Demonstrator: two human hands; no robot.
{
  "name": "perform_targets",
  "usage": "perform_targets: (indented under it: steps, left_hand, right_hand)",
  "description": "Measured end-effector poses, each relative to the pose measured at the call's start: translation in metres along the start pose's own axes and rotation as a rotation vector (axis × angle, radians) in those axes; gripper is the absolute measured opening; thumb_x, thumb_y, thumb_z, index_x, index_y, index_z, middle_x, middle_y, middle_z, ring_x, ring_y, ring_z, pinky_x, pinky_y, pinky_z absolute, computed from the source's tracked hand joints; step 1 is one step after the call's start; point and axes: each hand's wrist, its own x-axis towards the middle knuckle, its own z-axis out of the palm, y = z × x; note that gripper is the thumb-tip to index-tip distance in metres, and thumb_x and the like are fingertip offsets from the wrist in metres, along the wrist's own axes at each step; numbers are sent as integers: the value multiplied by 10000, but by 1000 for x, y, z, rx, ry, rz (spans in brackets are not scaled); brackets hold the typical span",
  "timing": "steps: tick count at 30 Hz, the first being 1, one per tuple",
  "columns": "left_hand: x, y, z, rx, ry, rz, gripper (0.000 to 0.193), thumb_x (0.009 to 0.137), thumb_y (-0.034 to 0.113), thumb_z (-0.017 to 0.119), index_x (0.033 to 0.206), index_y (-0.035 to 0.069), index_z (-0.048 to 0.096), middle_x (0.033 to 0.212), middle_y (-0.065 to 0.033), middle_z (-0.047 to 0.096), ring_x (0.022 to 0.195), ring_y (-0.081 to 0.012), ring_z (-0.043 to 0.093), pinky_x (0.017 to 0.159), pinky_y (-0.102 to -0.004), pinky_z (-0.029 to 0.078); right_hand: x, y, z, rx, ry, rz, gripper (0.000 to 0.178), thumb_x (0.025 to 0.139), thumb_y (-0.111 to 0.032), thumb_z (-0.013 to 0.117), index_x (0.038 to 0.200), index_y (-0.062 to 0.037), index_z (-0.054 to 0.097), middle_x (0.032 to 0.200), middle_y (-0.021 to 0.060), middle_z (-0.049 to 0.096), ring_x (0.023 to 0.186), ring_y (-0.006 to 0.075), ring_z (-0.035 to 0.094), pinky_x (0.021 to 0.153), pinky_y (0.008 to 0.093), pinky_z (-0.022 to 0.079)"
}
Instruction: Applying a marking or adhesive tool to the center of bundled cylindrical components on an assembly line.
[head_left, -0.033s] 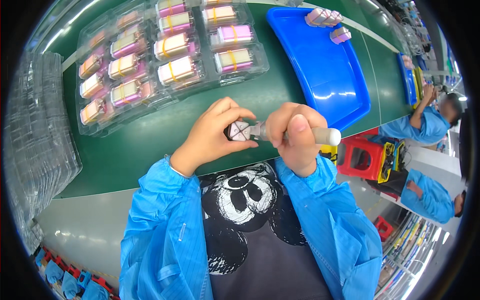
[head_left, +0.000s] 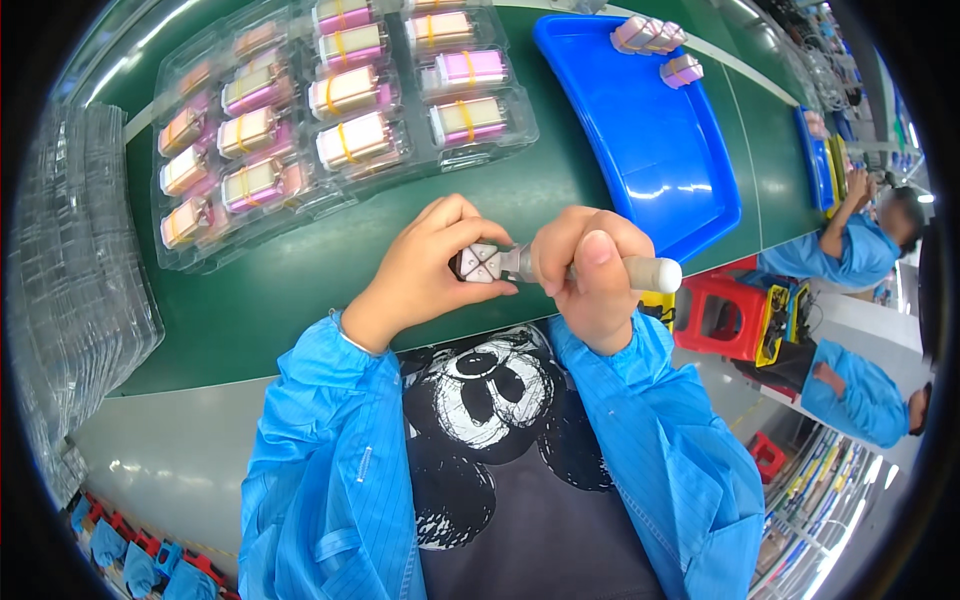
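Note:
Between the thumb and fingers of my left hand (head_left: 425,262) sits a small block (head_left: 479,263), its pale end face crossed by dark lines in an X. My right hand (head_left: 600,270) is closed round a tool with a thick, off-white, round-ended handle (head_left: 655,273). The tool's narrow greyish tip (head_left: 513,262) points left and meets, or nearly meets, the block's right side; I cannot tell which. Both hands are above the near edge of the green table (head_left: 240,335). My fingers hide the rest of the block and much of the tool.
Clear plastic trays (head_left: 345,180) hold several pink and cream packs with yellow bands. Right of them lies a blue tray (head_left: 650,150), with small pale blocks (head_left: 682,70) at its far end. Stacked clear trays (head_left: 80,260) stand at left. A red stool (head_left: 720,315) and co-workers are at right.

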Motion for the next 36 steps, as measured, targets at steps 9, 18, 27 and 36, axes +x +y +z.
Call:
perform_targets:
  steps: [9, 18, 27, 36]
  left_hand:
    - [0, 0, 3, 16, 45, 27, 355, 605, 216, 850, 884, 118, 654, 845, -21, 522, 846, -235, 543, 737, -353, 457]
    - [-1, -3, -7, -179, -89, 53, 709, 619, 98, 840, 1249, 64, 516, 1003, -82, 624, 966, -244, 607, 836, -325, 480]
    - [-2, 2, -2, 22, 10, 29, 432, 552, 180, 873, 915, 133, 643, 782, -36, 486, 717, -224, 559, 618, -345, 456]
    - [-4, -2, 1, -6, 50, 67, 361, 563, 157, 853, 859, 117, 651, 790, -39, 501, 732, -236, 566, 622, -339, 457]
  right_hand:
    - [-4, 1, 9, -87, -33, 52, 342, 937, -129, 513, 614, -16, 502, 588, 65, 554, 499, 114, 486, 441, 271, 356]
    - [-9, 1, -2, 33, 42, 29, 361, 948, -174, 483, 630, -5, 521, 603, 79, 553, 463, 98, 430, 416, 264, 320]
    - [-9, 2, 6, 77, 20, 13, 330, 943, -144, 498, 644, -7, 526, 614, 82, 565, 465, 103, 436, 416, 261, 342]
    - [-7, -1, 15, -102, -62, 133, 318, 925, -96, 522, 620, -7, 506, 601, 68, 553, 514, 119, 486, 461, 277, 372]
